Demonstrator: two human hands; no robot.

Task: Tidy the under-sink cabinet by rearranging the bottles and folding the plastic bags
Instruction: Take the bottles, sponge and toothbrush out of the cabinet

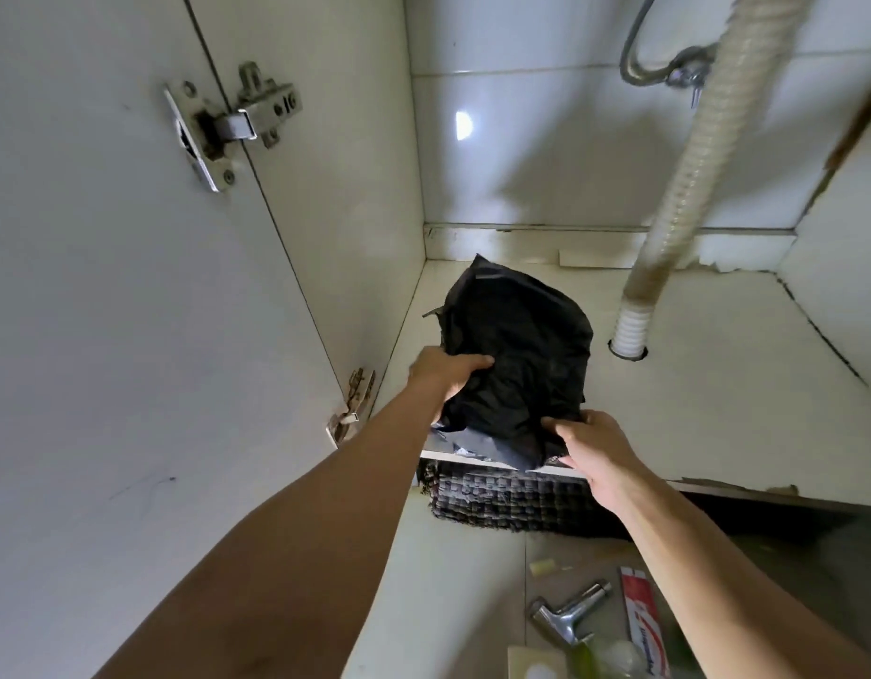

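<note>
Two hands work a folded stack of black plastic bags (514,355) at the cabinet floor's (717,384) front-left corner: left hand (445,367) gripping its side, right hand (597,450) pinching the overhanging near edge. Loose grip risks the slippery folds unravelling.

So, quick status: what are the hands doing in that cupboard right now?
Left hand and right hand both gripping the black plastic bag on the cabinet floor. Drain hose beside the bag, not touching. No bottles inside.
</note>
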